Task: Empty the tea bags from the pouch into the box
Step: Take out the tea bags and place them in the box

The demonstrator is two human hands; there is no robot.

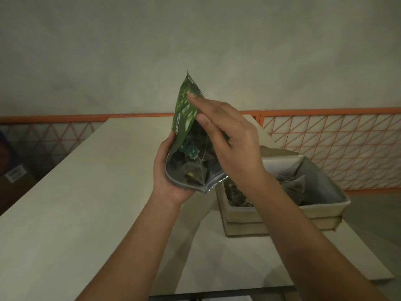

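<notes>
A green pouch [184, 114] is held above the table, its open mouth turned toward me. Inside the mouth I see pyramid tea bags [193, 170] with strings and small green tags. My left hand [168, 170] cups the pouch near its opening from below and the left. My right hand [225, 135] grips the pouch's upper right side, thumb and fingers pressed on it. An open white box [321, 208] stands on the table to the right, partly behind my right wrist, with several tea bags [290, 183] lying in it.
The pale table [86, 192] stretches left and ahead. An orange wire-mesh rail [338, 148] runs behind it along a grey wall. Cardboard boxes [15, 179] sit on the floor at far left. The table's near-right edge lies close to the box.
</notes>
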